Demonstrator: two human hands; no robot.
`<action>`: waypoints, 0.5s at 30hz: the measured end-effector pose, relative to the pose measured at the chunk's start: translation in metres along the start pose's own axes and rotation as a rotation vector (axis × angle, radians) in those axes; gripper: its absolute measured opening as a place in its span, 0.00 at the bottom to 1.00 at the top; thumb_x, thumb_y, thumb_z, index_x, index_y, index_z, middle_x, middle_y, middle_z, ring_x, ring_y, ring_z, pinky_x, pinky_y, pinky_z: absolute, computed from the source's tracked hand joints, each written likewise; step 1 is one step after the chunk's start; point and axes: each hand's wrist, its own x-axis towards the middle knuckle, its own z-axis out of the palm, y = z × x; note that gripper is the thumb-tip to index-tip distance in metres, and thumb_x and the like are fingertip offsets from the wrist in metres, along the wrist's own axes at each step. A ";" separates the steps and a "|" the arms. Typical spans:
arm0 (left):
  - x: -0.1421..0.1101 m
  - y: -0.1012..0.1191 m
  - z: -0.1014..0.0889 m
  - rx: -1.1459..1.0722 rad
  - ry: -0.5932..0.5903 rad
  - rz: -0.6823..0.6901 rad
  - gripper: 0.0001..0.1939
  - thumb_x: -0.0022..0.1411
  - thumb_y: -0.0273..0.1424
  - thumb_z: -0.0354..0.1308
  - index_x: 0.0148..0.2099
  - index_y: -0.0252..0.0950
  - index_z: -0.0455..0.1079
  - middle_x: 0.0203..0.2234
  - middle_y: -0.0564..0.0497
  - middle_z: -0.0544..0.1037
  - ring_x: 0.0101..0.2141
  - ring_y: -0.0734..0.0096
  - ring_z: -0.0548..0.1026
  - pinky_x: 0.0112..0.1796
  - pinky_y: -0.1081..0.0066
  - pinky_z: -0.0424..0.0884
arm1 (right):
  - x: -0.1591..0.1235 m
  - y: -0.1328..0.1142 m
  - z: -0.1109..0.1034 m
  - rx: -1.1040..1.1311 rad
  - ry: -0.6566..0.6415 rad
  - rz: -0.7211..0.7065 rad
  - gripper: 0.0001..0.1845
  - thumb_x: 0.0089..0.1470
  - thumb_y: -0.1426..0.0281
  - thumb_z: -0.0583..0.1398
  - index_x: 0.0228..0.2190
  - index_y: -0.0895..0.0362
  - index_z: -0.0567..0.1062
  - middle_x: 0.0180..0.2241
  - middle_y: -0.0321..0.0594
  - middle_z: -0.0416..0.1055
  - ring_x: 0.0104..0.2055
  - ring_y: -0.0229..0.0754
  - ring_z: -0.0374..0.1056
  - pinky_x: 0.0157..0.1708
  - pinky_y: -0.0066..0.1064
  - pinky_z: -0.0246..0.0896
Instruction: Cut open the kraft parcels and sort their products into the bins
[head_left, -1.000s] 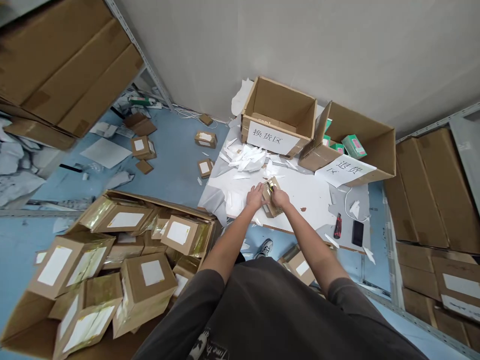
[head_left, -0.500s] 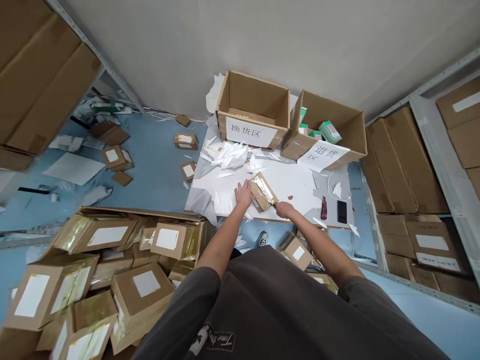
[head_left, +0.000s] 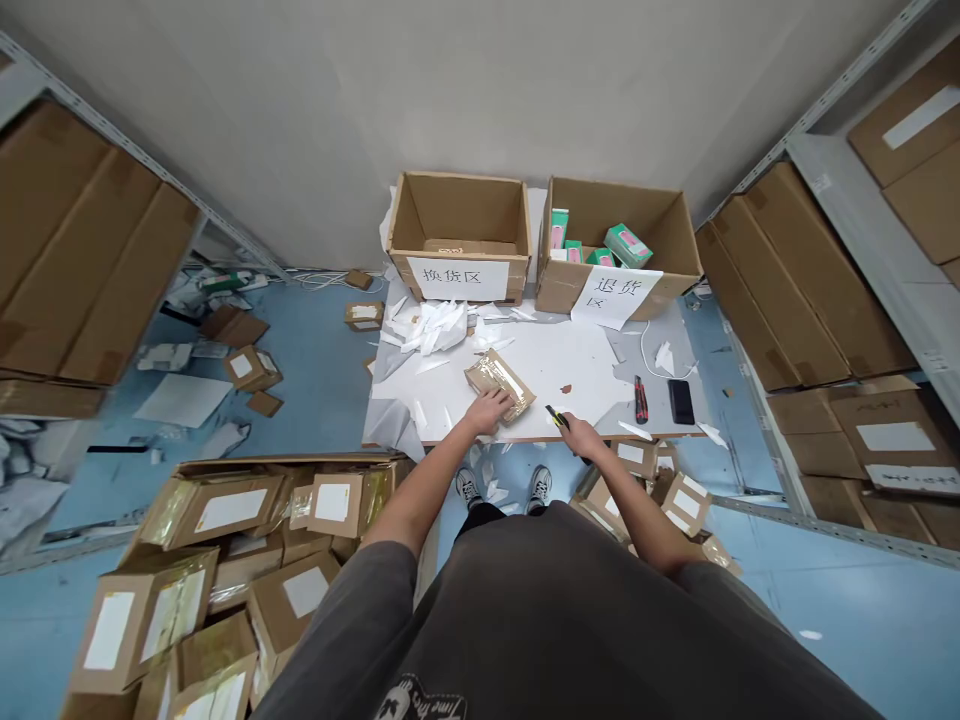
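A small cardboard box [head_left: 498,372] wrapped in shiny tape, with a white strip on top, lies tilted near the front of the white table [head_left: 555,360]. My left hand [head_left: 489,408] grips its near side, fingers over the taped top. To the right of the box and apart from it, my right hand [head_left: 579,434] is closed around a yellow-and-black utility knife [head_left: 556,416] that points up and left. Farther right on the table rest a red-and-black utility knife [head_left: 640,400] and a black phone [head_left: 681,402].
At the table's back stand an open labelled carton [head_left: 397,225] and another carton [head_left: 679,235] holding green-and-white boxes. Torn white paper [head_left: 439,328] litters the table. A big carton of taped parcels [head_left: 232,508] is at lower left; more parcels [head_left: 682,500] sit below right. Shelves flank both sides.
My right hand has drawn the knife off the box, rightward. The box has turned under my left hand. The view has also shifted.
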 end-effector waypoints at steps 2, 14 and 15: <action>0.009 0.009 0.002 0.035 -0.001 -0.039 0.37 0.52 0.26 0.68 0.65 0.47 0.71 0.63 0.43 0.72 0.68 0.47 0.62 0.68 0.50 0.52 | 0.005 0.006 0.006 0.114 0.031 -0.010 0.20 0.76 0.63 0.49 0.62 0.56 0.66 0.39 0.42 0.82 0.31 0.41 0.78 0.36 0.27 0.63; 0.029 0.037 0.013 0.140 0.104 -0.261 0.29 0.53 0.31 0.72 0.58 0.41 0.74 0.67 0.37 0.66 0.68 0.40 0.61 0.65 0.47 0.64 | 0.064 -0.005 0.020 0.011 -0.010 -0.161 0.20 0.76 0.60 0.48 0.58 0.54 0.72 0.52 0.47 0.80 0.52 0.48 0.76 0.42 0.28 0.61; 0.026 0.037 0.017 0.139 0.122 -0.273 0.29 0.54 0.31 0.72 0.58 0.41 0.74 0.70 0.39 0.63 0.71 0.41 0.58 0.66 0.46 0.62 | 0.067 -0.006 0.020 -0.015 -0.018 -0.164 0.20 0.76 0.59 0.48 0.58 0.53 0.72 0.53 0.47 0.80 0.53 0.49 0.76 0.43 0.29 0.62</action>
